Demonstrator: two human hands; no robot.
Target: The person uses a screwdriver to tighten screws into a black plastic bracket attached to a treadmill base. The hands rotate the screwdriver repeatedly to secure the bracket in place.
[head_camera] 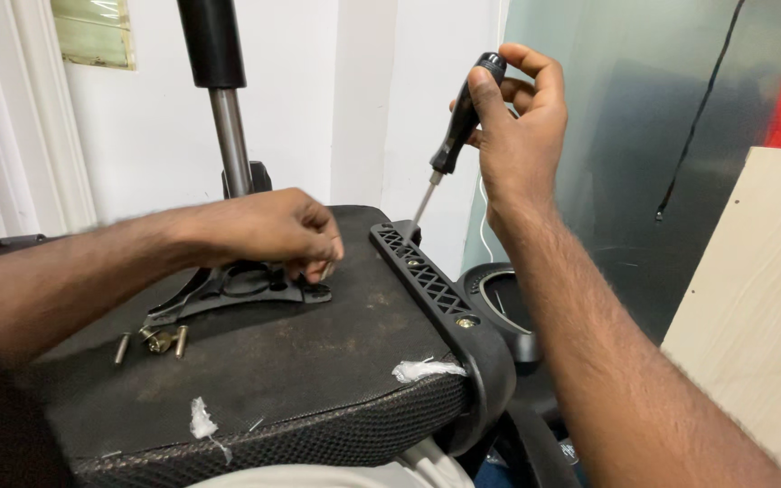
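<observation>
Indoor repair setting: upturned black office chair seat, loose metal bolts, plain white walls, pale wooden board.

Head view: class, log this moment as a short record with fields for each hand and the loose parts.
Left hand: fingers pinch a bolt at the black mounting plate
Right hand: grips a screwdriver, tip at the armrest bracket
Surface: upturned chair seat
Loose parts: bolts and washer beside the plate
</observation>
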